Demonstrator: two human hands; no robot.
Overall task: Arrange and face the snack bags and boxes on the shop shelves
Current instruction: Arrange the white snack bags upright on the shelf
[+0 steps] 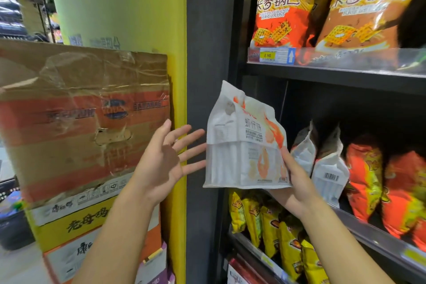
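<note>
Left hand (164, 159) open, palm up, fingers spread, fingertips just beside the left edge of the white shrimp-print bag (244, 143), contact unclear. Behind it, stacked cardboard boxes (83, 117) against a yellow pillar (129, 7). White bag upright in the air in front of the dark shelf upright (207, 53), printed face to camera. Right hand (294, 182) grips its lower right corner, thumb on the front. Middle shelf: two more white bags (322, 163) edge-on, then red-yellow bags (366, 175). Top shelf (334, 74): orange rice crust bags (283, 11) facing out, price tag 2.90 (268, 55). Lower shelf: yellow bags (272, 226).
</note>
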